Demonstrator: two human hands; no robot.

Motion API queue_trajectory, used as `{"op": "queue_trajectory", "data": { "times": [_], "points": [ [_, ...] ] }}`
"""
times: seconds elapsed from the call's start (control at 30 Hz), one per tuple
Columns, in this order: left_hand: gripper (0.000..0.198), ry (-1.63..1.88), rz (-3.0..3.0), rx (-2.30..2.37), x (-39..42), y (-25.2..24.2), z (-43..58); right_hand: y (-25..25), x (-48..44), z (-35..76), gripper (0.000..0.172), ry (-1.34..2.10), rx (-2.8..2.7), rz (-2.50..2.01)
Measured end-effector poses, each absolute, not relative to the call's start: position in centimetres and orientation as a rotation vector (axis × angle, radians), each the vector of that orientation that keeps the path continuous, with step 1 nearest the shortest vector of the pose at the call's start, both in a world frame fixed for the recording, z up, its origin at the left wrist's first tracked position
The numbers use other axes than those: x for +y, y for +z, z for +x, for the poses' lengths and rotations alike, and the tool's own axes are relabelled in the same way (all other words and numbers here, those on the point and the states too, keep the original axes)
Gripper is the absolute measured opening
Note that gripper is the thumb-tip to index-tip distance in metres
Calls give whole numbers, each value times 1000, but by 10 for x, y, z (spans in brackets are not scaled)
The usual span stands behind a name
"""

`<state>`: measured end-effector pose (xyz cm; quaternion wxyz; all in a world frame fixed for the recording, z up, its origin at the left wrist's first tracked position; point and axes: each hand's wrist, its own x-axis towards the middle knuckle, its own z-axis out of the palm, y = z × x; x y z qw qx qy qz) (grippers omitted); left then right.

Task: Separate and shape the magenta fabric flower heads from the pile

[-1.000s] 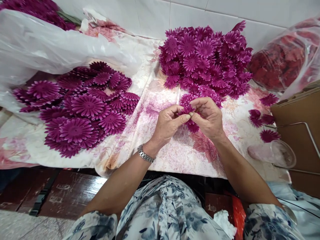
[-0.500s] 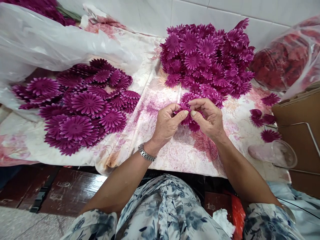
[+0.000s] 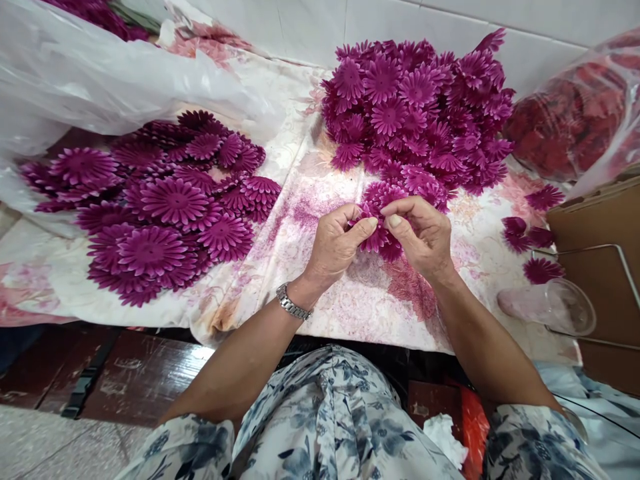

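Magenta flower pieces [image 3: 377, 237] sit pinched between both hands at the centre of the frame, just above the stained floral cloth [image 3: 350, 307]. The left hand [image 3: 336, 243] closes thumb and fingers on the near edge of the petals; the right hand [image 3: 419, 233] presses in from the other side, fingertips narrowed onto the same small cluster. At the left of the frame lies a spread of large flat flowers [image 3: 150, 213]; the top centre holds a heaped pile of smaller flowers [image 3: 415, 113]. By my reading, plenty remains: that heap looks big. A few loose flowers [image 3: 535, 233] wait at the right edge, beside a clear plastic cup [image 3: 555, 307].
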<state>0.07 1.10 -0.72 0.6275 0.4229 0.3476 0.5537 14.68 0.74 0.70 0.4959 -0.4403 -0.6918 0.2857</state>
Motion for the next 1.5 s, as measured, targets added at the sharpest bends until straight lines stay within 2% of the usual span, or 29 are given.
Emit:
{"op": "queue_trajectory", "data": {
  "times": [0.1, 0.23, 0.47, 0.7, 1.23, 1.37, 1.43, 1.5],
  "points": [
    [30, 1324, 957, 816, 12, -7, 1, 7, 8, 146, 23, 827, -1623, -1104],
    [26, 1369, 871, 814, 13, -6, 2, 4, 11, 144, 23, 1092, -1642, -1046],
    [22, 1324, 867, 767, 12, -3, 2, -1, 12, 144, 17, 850, -1595, -1124],
    [19, 1287, 829, 742, 11, -2, 1, 7, 9, 145, 29, 608, -1743, -1203],
    [21, 1102, 843, 772, 10, 1, 2, 10, 9, 144, 32, 532, -1908, -1118],
    [17, 1167, 734, 785, 12, 2, 3, 7, 11, 145, 30, 512, -1972, -1057],
    [15, 1188, 655, 760, 13, 2, 2, 4, 12, 145, 28, 406, -2024, -1041],
    [13, 1154, 596, 718, 13, 3, 2, 0, 14, 145, 25, 151, -2088, -1068]
  ]
}}
